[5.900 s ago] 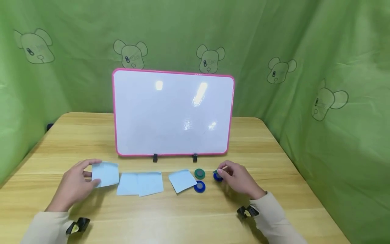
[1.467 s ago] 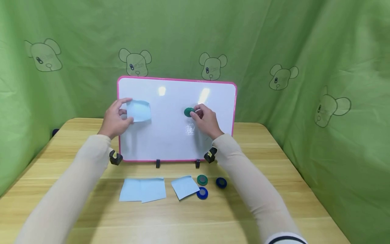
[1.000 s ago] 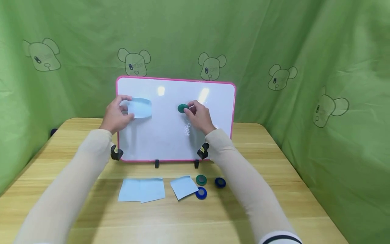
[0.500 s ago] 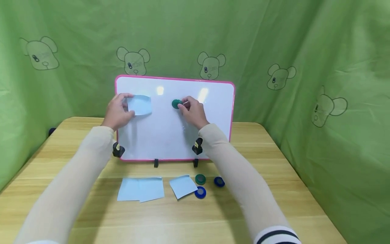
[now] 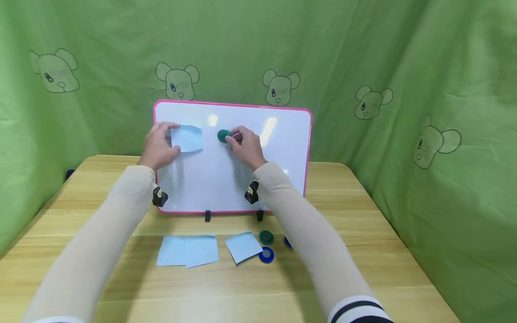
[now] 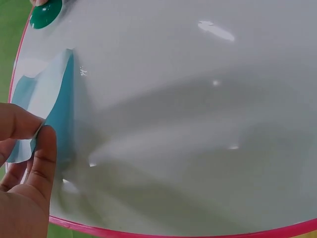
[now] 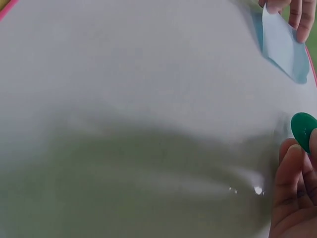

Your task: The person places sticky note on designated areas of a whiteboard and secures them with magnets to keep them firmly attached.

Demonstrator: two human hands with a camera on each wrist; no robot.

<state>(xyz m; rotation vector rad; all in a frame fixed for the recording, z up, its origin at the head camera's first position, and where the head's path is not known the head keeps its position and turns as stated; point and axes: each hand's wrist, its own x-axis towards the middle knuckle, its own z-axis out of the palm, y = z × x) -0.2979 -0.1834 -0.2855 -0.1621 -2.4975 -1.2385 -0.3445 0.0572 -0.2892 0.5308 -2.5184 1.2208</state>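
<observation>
Light-blue sticky note (image 5: 188,138), left of centre frame: left hand (image 5: 158,147) pinches its left edge. Should be very light, floppy, easy to crease; edge hold suits. Near-square, no clear long axis; face toward head cam, curling. Green round magnet (image 5: 223,136), just left of frame centre: right hand (image 5: 247,147) pinches rim. Probably rigid, slick; dome faces away from whiteboard (image 5: 206,184).

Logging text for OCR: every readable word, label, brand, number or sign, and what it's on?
No readable text.
Cartoon heads on the green curtain: faint marks, too blurred to read.
Yellow patches on the black wrist devices: too small to tell.
Whiteboard, held blue note, green disc: no legible writing.
</observation>
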